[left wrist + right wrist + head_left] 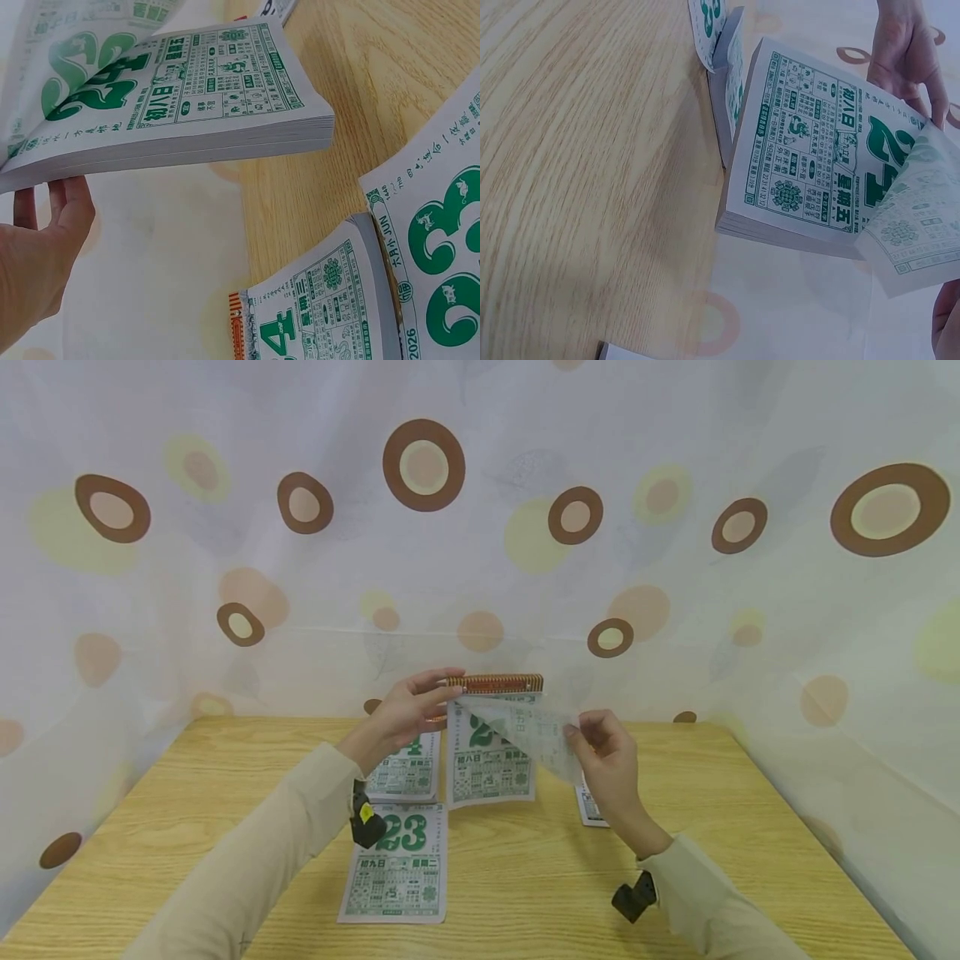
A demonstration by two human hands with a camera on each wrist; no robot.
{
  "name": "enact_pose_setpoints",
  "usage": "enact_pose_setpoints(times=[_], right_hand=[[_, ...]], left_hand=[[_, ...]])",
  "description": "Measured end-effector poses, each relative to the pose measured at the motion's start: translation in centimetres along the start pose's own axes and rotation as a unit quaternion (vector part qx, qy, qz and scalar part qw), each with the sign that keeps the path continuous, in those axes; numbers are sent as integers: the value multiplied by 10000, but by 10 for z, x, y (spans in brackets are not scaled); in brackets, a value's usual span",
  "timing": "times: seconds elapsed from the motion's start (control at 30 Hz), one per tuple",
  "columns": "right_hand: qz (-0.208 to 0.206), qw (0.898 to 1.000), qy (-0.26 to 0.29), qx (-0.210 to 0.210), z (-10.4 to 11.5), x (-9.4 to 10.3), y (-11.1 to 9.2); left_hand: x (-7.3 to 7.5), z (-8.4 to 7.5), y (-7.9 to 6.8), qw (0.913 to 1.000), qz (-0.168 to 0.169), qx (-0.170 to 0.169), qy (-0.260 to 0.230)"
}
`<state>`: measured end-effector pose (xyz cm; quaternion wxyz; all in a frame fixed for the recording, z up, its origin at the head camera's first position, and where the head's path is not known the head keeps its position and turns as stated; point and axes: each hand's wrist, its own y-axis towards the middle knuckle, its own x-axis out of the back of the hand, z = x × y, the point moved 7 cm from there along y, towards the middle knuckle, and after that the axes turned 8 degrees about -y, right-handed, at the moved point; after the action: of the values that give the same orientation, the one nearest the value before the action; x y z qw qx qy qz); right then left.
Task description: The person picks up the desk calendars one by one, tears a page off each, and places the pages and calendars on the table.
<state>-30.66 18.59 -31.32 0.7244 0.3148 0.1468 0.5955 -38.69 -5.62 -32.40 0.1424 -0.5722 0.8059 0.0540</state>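
Note:
A thick tear-off calendar pad (pixel 491 781) with green print and an orange binding strip (pixel 498 683) is held up over the back of the table. My left hand (pixel 405 710) grips it at the upper left corner, and the left wrist view shows fingers (pixel 71 206) beneath the block. Between thumb and fingers, my right hand (pixel 611 768) pinches the lower right part of a thin calendar page (pixel 551 747). That page is lifted slantwise across the pad, baring a sheet numbered 24 (pixel 802 142) below it.
Another calendar pad (pixel 408 777) lies on the wooden table (pixel 510 893) at left. Nearer me is a loose sheet numbered 23 (pixel 405 868). Part of a further printed pad (pixel 591 806) shows beside my right hand. A patterned curtain (pixel 480 568) hangs behind the table.

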Motion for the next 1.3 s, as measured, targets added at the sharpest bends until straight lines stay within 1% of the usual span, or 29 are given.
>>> enact_pose_setpoints(times=[0.33,0.6,0.87,1.1,1.3], right_hand=[[-6,9999,110,-34,0,0,0],[-10,9998,168,-135,-1,0,0],[-8,9996,193,-189,-1,0,0],[-13,9993,265,-273,-3,1,0],[23,9990,274,-347,-7,2,-1]], left_hand=[[-1,-1,0,9999,76,-98,-121],[-1,-2,-1,9996,115,-111,-220],[-1,-4,-2,9996,139,-158,-165],[1,-2,-3,9998,120,-88,-113],[1,-1,-3,9996,245,-87,-83]])
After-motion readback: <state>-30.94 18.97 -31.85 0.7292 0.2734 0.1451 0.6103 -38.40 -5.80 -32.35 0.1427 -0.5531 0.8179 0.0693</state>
